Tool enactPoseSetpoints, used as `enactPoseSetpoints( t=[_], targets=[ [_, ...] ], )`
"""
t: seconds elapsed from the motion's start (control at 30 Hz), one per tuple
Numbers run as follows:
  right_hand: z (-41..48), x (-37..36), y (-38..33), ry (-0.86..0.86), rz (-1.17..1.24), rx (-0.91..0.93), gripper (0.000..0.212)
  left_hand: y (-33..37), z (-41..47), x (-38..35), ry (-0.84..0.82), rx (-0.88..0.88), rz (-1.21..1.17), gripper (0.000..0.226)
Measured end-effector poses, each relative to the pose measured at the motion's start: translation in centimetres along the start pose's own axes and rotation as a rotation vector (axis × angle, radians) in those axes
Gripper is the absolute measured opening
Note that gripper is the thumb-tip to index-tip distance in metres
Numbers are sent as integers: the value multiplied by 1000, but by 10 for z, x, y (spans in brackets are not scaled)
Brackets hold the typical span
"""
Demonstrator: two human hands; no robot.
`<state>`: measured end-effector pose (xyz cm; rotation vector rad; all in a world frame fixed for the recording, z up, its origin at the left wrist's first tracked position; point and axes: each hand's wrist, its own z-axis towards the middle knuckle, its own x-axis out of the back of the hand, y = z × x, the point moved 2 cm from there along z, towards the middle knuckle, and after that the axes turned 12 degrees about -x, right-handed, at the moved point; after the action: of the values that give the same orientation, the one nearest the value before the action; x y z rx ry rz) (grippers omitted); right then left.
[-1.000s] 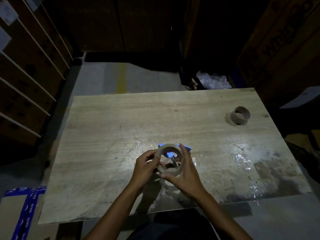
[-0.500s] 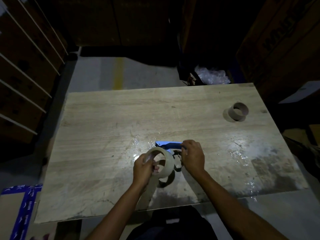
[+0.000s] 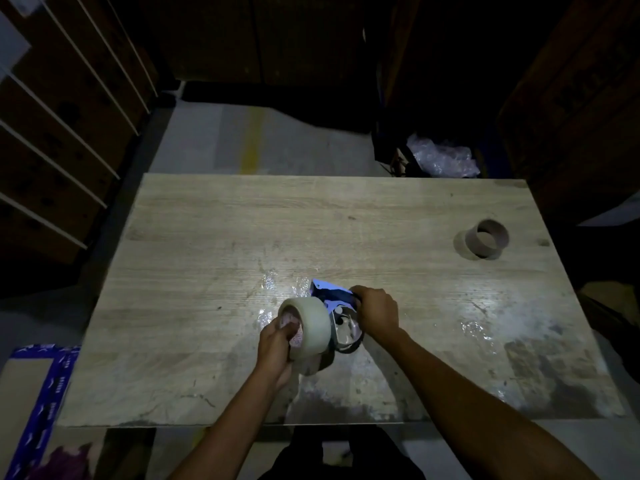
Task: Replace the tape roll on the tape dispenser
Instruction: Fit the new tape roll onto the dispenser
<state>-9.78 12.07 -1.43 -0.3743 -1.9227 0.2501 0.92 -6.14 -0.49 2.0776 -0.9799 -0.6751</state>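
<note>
pale wood makes the table [image 3: 207,254], and the work happens near its front edge, a little right of the middle. the left hand [image 3: 277,344] holds the new tape roll [image 3: 310,325], a wide roll of clear or whitish tape; the fingers [image 3: 289,329] go into the core from the left side and the thumb side wraps below, so the hand is closed on the roll. the roll stands on its edge, and its axis lies about left to right across the table, with the open core facing to the left, toward the hand. just beside it on the right, and touching it as far as i can see, is the tape dispenser [image 3: 337,306], blue at the far end and with a dark curved part at the near end. its long axis runs from far-left to near-right, a bit slanted, and the blue end points away from the person. the right hand [image 3: 375,311] is closed over the right side of the dispenser and grips it; the light is poor there, so exactly which part the fingers press i cannot tell. an empty cardboard core [image 3: 485,242] rests well apart, near the far right corner of the table.
</note>
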Motion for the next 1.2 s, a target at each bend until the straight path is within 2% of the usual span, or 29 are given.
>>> enactPoseSetpoints(
  t=[0.07,0.17,0.2,0.37,0.43,0.57,0.67,0.73,0.87,0.93,1.0,1.2],
  targets=[
    [-2,-6,11,-5,173,-57,17,3,-4,-5,10,10,-119,22],
    [-8,-7,23,23,412,-100,24,7,-6,-15,42,100,-302,47],
    [-11,-2,24,34,476,-99,23,8,-8,-19,43,126,-339,49],
    [-19,22,34,13,747,-82,20,17,-15,-49,-96,112,-447,24],
    [-23,36,36,-59,876,-96,18,26,-22,-67,-155,83,-541,21],
    [-31,67,34,-203,1098,-129,18,35,-31,-94,-262,41,-684,29],
    [-38,93,30,-410,1359,-230,30,38,-38,-110,-348,52,-751,35],
    [-43,106,32,-526,1454,-286,26,41,-44,-120,-361,58,-768,39],
    [-41,122,39,-550,1517,-265,25,45,-49,-134,-360,30,-770,43],
    [-36,128,44,-454,1443,-191,25,48,-52,-140,-387,-4,-743,39],
    [-31,130,51,-322,1302,-117,18,53,-58,-146,-434,-45,-721,25],
    [-28,140,63,71,921,98,16,62,-65,-151,-485,-123,-594,60]
  ],
)
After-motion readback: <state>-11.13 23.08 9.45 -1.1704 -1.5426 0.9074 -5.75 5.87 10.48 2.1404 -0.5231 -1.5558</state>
